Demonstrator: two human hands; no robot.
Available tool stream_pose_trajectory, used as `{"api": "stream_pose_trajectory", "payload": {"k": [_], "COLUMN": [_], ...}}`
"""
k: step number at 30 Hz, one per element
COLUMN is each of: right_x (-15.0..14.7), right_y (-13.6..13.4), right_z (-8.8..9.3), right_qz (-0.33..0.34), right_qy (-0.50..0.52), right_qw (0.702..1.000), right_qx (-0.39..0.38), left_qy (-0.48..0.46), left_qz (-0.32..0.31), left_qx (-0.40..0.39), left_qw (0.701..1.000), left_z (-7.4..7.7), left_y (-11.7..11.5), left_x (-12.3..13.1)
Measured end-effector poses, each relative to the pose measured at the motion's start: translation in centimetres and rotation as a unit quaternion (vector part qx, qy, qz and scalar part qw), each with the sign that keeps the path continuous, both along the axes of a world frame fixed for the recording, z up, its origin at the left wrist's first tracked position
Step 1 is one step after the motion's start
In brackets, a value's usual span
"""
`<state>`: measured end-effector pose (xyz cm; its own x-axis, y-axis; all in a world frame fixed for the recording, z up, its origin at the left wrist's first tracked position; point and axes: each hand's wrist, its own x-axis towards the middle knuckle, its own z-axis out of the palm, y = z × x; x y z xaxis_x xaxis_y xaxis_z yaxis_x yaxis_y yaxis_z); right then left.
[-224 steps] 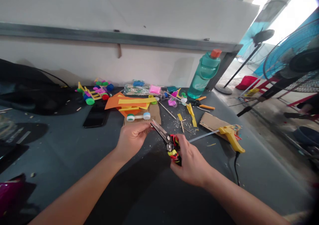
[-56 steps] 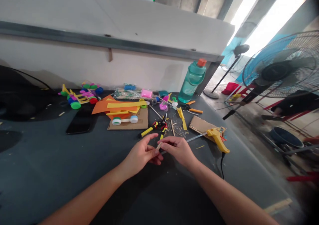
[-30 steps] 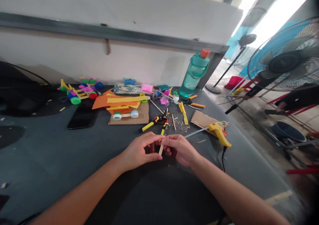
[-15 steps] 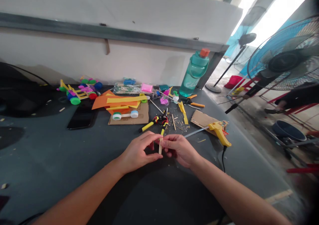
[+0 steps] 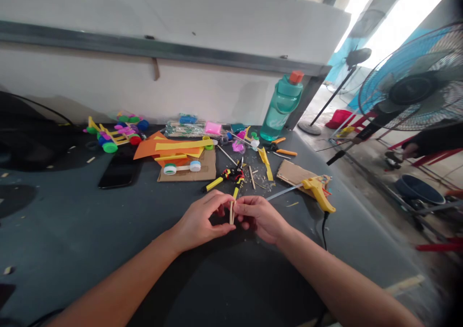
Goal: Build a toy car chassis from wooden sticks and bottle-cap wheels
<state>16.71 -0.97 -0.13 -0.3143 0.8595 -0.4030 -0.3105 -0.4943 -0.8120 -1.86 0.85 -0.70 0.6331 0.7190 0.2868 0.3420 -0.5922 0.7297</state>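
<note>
Two short wooden sticks [image 5: 232, 213] stand side by side between my hands, above the dark table [image 5: 144, 250]. My left hand [image 5: 206, 218] pinches them from end to end, thumb below and index finger on top. From the other side, the fingertips of my right hand [image 5: 258, 216] close on the sticks too. Just beyond my fingers lie wire strippers [image 5: 228, 175] with yellow and black handles, and a loose short stick [image 5: 251, 177] is next to them. A yellow glue gun [image 5: 318, 192] rests on a cardboard piece [image 5: 289, 172] to the right.
Left of centre, orange and yellow sheets [image 5: 173, 148] lie on cardboard with a capped-wheel axle [image 5: 183, 167]. A phone [image 5: 117, 172] and colourful wheeled models [image 5: 115, 131] are farther left. At the back stands a teal bottle [image 5: 282, 107]. Orange-handled pliers [image 5: 284, 148] lie near it. A fan [image 5: 412, 88] stands right.
Both hands keep nearly the same place and grip. The two sticks look slightly more apart at the top. In the background at right, another person's hand has shifted a little.
</note>
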Motion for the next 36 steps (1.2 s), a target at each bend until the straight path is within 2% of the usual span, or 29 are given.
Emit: {"api": "stream_pose_trajectory", "payload": {"k": [7,13,17,20,23,25,27,29,30,31,32,34,35,36], "right_x": [0.1,0.0,0.0,0.6,2.1,3.4,5.1,7.2,8.3,9.4,10.6,12.6,13.5,14.3], "right_y": [0.0,-0.1,-0.1,0.2,0.4,0.4,0.2,-0.1,-0.2,-0.4,-0.5,-0.6,-0.6,-0.6], "right_z": [-0.3,-0.2,0.0,1.1,3.4,5.4,7.3,8.5,8.8,8.7,8.4,7.0,6.0,5.0], "right_qz": [-0.005,0.004,0.008,-0.035,-0.141,-0.203,-0.229,-0.232,-0.226,-0.221,-0.205,-0.146,-0.117,-0.084], "right_qy": [0.006,0.001,-0.019,-0.087,-0.150,-0.188,-0.262,-0.397,-0.486,-0.584,-0.679,-0.817,-0.858,-0.881], "right_qw": [1.000,1.000,1.000,0.993,0.962,0.928,0.886,0.824,0.778,0.715,0.647,0.533,0.489,0.463], "right_qx": [-0.009,-0.007,0.020,0.078,0.181,0.251,0.306,0.331,0.328,0.315,0.280,0.166,0.107,0.058], "left_qy": [-0.022,-0.030,-0.056,-0.088,-0.105,-0.119,-0.143,-0.159,-0.162,-0.163,-0.163,-0.159,-0.157,-0.156], "left_qz": [0.001,0.004,0.007,0.022,0.074,0.111,0.138,0.156,0.161,0.164,0.165,0.161,0.157,0.152], "left_qx": [0.084,0.076,0.035,-0.011,-0.070,-0.115,-0.134,-0.144,-0.147,-0.149,-0.151,-0.154,-0.155,-0.156], "left_qw": [0.996,0.997,0.998,0.996,0.989,0.980,0.971,0.964,0.962,0.961,0.961,0.962,0.963,0.963], "left_z": [-0.3,-0.1,0.0,-0.2,-0.6,-1.0,-1.4,-1.7,-1.8,-1.9,-1.9,-1.9,-1.9,-1.8], "left_y": [0.0,0.0,-0.2,-0.2,0.2,0.6,1.0,1.4,1.4,1.4,1.4,1.2,1.1,1.0], "left_x": [-0.2,0.0,0.2,0.3,0.2,0.1,-0.1,-0.2,-0.2,-0.2,-0.3,-0.2,-0.2,-0.2]}}
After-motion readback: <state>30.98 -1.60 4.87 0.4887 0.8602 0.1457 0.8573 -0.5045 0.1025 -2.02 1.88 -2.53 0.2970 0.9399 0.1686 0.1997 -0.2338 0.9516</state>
